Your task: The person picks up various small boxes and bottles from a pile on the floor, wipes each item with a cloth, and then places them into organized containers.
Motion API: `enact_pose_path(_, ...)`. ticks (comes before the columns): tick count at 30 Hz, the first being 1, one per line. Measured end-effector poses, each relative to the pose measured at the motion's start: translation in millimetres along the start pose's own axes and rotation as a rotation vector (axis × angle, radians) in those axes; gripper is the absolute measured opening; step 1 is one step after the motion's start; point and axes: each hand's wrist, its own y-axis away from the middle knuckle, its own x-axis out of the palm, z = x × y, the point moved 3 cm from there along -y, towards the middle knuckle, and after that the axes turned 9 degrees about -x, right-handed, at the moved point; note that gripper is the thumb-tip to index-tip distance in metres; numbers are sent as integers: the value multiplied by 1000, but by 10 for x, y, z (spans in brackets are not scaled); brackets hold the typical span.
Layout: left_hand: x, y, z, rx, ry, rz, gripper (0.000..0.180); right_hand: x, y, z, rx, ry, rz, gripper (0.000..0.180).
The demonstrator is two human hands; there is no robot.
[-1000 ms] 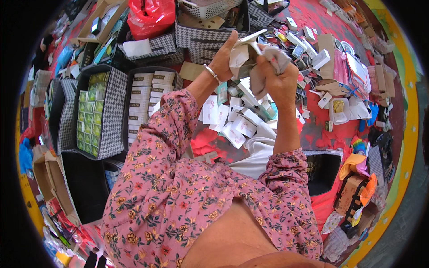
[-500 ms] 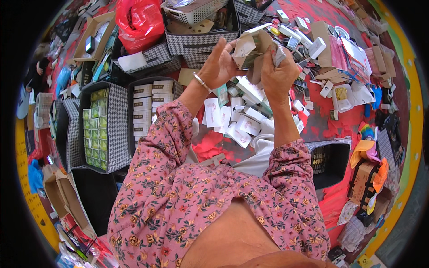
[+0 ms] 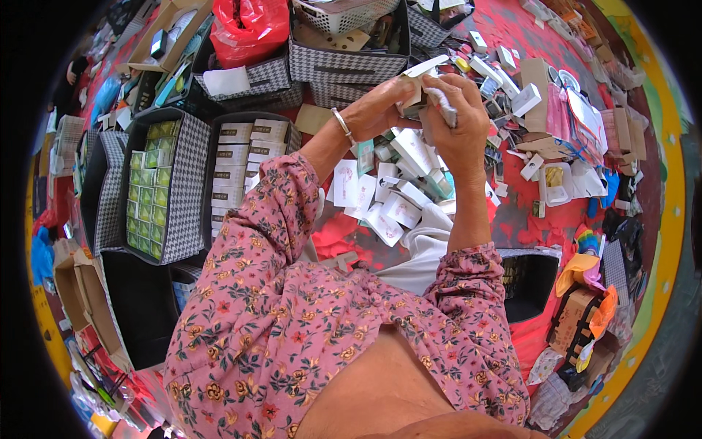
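Above the pile, my left hand (image 3: 380, 106) is closed on the side of a small open carton (image 3: 424, 67), pale outside, its flaps up. My right hand (image 3: 462, 121) grips the carton's other side, fingers curled, and also holds a crumpled grey-white cloth (image 3: 442, 108) against it. What lies inside the carton is hidden by my hands. Below my wrists, several white boxes (image 3: 413, 150) lie in a loose heap, with flat white cards (image 3: 349, 183) at its left.
At left, a houndstooth bin (image 3: 191, 186) holds green packs; the bin beside it has stacked white boxes (image 3: 232, 155). A red plastic bag (image 3: 248, 33) sits on another bin at the back. Small boxes and a clear tub (image 3: 557, 184) are spread on the red floor at right.
The carton has tipped so its inside shows less. My left fingers have gone from spread to wrapped round it, and my right hand has turned, bringing the cloth into plainer sight.
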Motion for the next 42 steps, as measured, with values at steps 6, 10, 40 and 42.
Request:
enact_pose_path(6, -24, 26, 2, -60, 60, -73, 62, 61, 13, -59, 95, -124, 103, 28)
enact_pose_path(10, -19, 29, 7, -87, 51, -178, 60, 123, 26, -50, 80, -44, 106, 31)
enact_pose_path(40, -173, 68, 154, -411, -51, -194, 60, 55, 186, -311, 562, -719, 128, 22)
enact_pose_path(42, -178, 64, 110, -408, 5, -177, 51, 107, 179, -317, 555, -680, 89, 22)
